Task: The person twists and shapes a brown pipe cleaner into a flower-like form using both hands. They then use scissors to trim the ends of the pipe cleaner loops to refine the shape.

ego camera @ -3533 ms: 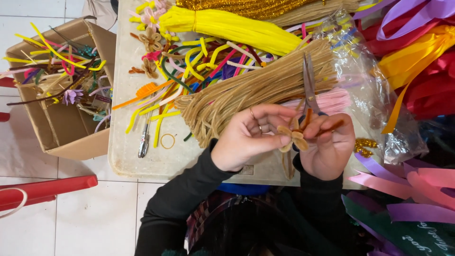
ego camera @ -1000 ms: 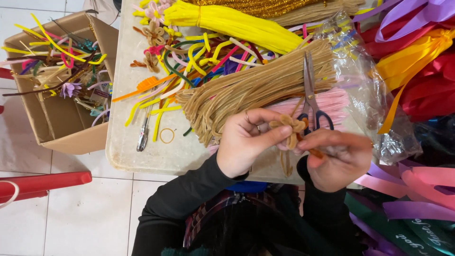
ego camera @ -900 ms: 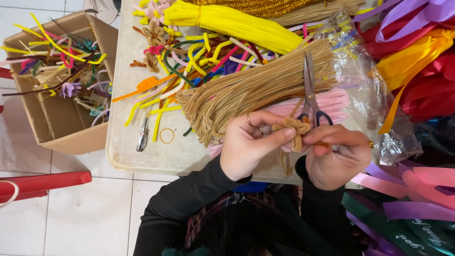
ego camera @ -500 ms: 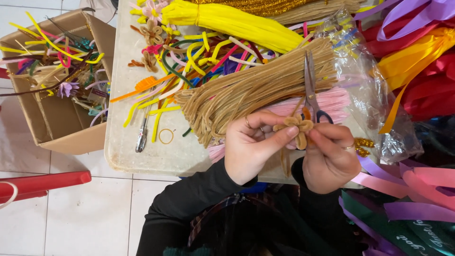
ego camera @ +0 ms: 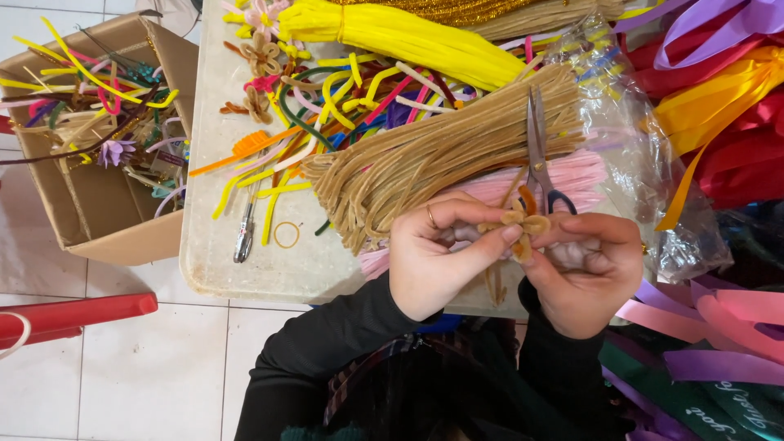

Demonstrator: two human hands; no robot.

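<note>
Both hands pinched a small tan pipe-cleaner flower (ego camera: 523, 224) between them, left hand (ego camera: 433, 261) at nine o'clock, right hand (ego camera: 588, 269) at four, stem hanging toward six above the counter (ego camera: 245, 269) edge.

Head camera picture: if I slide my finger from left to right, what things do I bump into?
Cardboard box → metal tool → rubber band → left hand → tan flower → right hand → yellow ribbon.

A brown cardboard box (ego camera: 122, 237) stands left; clear plastic bag (ego camera: 653, 188) right.
</note>
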